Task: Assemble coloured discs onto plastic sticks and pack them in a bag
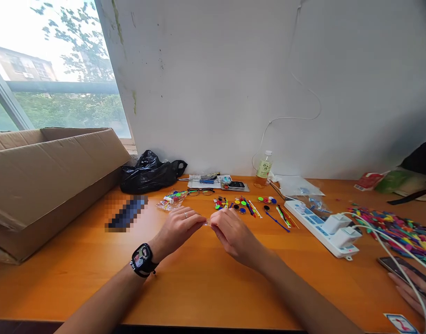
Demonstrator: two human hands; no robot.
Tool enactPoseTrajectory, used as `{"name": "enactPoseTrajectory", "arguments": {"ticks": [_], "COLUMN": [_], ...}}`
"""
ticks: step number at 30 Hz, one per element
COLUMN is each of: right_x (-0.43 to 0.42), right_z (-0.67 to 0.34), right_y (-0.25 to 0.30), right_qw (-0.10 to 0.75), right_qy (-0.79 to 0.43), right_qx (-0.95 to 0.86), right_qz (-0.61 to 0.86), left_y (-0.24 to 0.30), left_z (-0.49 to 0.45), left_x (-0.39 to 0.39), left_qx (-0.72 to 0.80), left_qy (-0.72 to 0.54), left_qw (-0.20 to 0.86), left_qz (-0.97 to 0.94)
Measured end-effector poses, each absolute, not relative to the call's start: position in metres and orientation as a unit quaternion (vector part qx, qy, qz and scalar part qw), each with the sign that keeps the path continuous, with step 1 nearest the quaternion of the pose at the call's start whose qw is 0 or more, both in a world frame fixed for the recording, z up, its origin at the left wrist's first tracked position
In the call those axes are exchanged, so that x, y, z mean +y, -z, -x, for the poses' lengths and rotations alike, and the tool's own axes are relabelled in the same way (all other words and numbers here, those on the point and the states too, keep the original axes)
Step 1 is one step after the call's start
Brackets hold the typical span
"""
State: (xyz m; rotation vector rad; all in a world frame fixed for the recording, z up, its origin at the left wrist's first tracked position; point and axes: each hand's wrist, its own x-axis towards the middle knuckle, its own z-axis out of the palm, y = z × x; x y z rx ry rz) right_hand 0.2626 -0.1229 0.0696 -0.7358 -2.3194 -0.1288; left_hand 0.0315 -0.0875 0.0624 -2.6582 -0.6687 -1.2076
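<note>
My left hand (178,228), with a ring and a dark wristwatch (142,260), and my right hand (235,235) meet above the middle of the table. Thumb and fingers of both are pinched together at the same spot. Between the fingertips a sliver of clear plastic (207,222) shows; most of it is hidden by the fingers. Just beyond the hands are small colourful discs (242,210) and thin coloured sticks (255,208). A clear bag of colourful pieces (173,200) lies past my left hand.
A cardboard box (60,176) and a black plastic bag (148,174) stand left. Behind are eyeglasses (200,191) and a drink bottle (264,169). To the right are a power strip (317,227), a pile of colourful balloons (400,227), and another person's hand (409,294) with a phone (407,273).
</note>
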Motion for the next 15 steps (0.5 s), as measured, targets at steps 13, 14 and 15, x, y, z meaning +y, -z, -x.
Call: {"name": "enactPoseTrajectory", "arguments": {"ticks": [13,14,15], "right_x": [-0.116,-0.116,-0.116], "right_z": [-0.273,-0.273,-0.274], "right_y": [-0.070,-0.070,-0.070], "right_qw": [0.318,0.312,0.308], "right_qy": [0.037,0.041,0.041], "right_qx": [-0.898,-0.900,-0.900], "right_qz": [0.302,0.304,0.305], "left_y": [-0.070,-0.070,-0.070], "left_z": [-0.018,-0.017,-0.016], "left_x": [-0.077,-0.077,-0.076], "left_qx": [-0.260,-0.262,-0.262], "left_qy": [0.371,0.373,0.375], "left_qw": [0.109,0.107,0.102], "left_qz": [0.885,0.884,0.883]}}
